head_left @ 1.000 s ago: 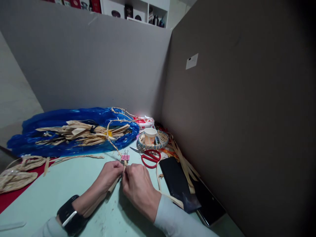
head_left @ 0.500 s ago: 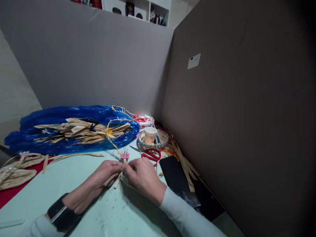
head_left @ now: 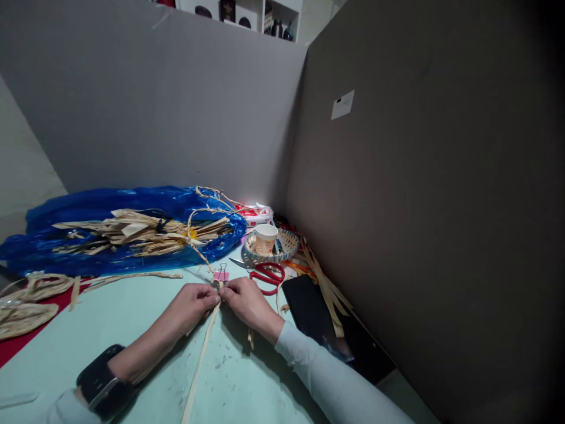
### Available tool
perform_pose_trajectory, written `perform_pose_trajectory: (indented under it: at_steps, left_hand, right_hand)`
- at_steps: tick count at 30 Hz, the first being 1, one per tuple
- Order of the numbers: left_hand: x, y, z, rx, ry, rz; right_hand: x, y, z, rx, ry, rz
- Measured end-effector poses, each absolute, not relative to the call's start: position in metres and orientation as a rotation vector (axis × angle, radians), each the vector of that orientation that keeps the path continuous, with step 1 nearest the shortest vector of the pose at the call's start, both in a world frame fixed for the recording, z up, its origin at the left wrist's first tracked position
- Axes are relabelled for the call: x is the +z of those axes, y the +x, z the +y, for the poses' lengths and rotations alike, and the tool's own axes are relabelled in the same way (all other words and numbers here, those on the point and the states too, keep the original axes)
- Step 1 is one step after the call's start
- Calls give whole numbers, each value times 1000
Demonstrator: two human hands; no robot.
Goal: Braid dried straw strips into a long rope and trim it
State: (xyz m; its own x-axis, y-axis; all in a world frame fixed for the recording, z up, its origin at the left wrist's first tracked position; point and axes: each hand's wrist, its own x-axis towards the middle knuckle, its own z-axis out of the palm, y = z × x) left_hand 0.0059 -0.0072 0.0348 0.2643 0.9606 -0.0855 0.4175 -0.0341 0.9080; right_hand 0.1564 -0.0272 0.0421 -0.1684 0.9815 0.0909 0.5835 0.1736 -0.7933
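Observation:
A pink binder clip [head_left: 221,276] grips the top of some pale dried plant-fibre strips near the middle of the table. Just below it, my left hand [head_left: 192,306] pinches the strips from the left. My right hand [head_left: 247,301] has its thumb and fingers closed on them from the other side, the fingertips of both hands almost meeting. One long strip [head_left: 199,365] runs from the fingertips down to the bottom edge of the view. A short strip end [head_left: 251,338] pokes out beneath my right hand. How the strips cross between the fingers is hidden.
Behind my hands lie red-handled scissors [head_left: 267,277] and a woven basket [head_left: 289,247] with a paper cup [head_left: 266,239]. A blue plastic bag [head_left: 101,203] holds dried husks [head_left: 145,232]. To the right are a black flat object [head_left: 309,309] and loose strips [head_left: 329,288]; a grey partition [head_left: 375,194] rises there.
The long strip now hangs straight down between my hands, and a short end shows under my right hand. My right hand has shifted slightly up and left, its fingers closer to the clip.

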Motion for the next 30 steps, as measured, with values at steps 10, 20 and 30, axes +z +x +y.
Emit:
perform_pose_trajectory:
  at_steps: [10, 20, 30]
  left_hand:
    - [39, -8, 1, 704, 1978, 1383]
    - [37, 28, -61, 672, 2338, 1547]
    - [49, 11, -38, 868, 1974, 1563]
  right_hand:
    - [35, 150, -28, 1019, -1473, -1530]
    - [29, 156, -27, 1126, -1412, -1353]
    - [39, 157, -29, 1385, -1321, -1226]
